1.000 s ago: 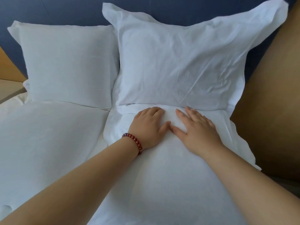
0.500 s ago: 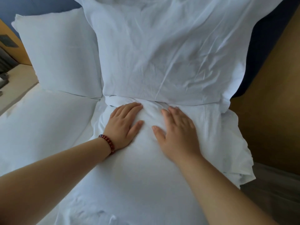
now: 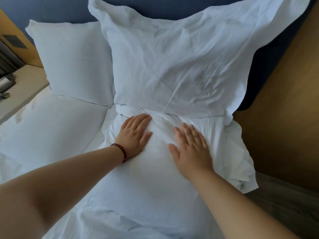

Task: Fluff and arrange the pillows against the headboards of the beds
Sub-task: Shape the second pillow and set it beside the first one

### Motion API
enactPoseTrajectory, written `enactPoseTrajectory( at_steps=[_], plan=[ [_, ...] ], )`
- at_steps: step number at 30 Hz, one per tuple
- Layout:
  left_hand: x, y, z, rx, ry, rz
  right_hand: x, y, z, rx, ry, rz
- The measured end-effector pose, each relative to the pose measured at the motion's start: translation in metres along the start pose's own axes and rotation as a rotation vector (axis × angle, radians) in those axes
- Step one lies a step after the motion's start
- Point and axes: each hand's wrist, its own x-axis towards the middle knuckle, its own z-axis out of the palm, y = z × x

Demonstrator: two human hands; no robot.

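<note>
Head view: left hand (image 3: 135, 135) and right hand (image 3: 192, 151) press flat-fingered on front pillow (image 3: 155, 190).

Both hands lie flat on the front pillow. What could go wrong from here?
1. The front pillow hangs past the bed's right edge; a sideways push from the left hand or right hand might slide it off.
2. The creased pillow behind leans on the headboard, touching the front one; pushing forward may shift it.
</note>
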Motion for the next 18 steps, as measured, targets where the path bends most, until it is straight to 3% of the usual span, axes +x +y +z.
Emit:
enactPoseTrajectory(
  at_steps=[7,12,18],
  plan=[
    [0.000,-0.019,0.017,-0.056,0.162,0.089,-0.001,-0.008,0.002,0.034,0.145,0.009],
    [-0.001,-0.022,-0.001,-0.295,0.247,0.215,0.008,-0.042,-0.023,0.169,0.367,-0.037],
    [0.043,-0.025,-0.074,-0.383,0.625,0.418,0.045,-0.086,-0.088,0.106,0.512,-0.208]
  ],
)
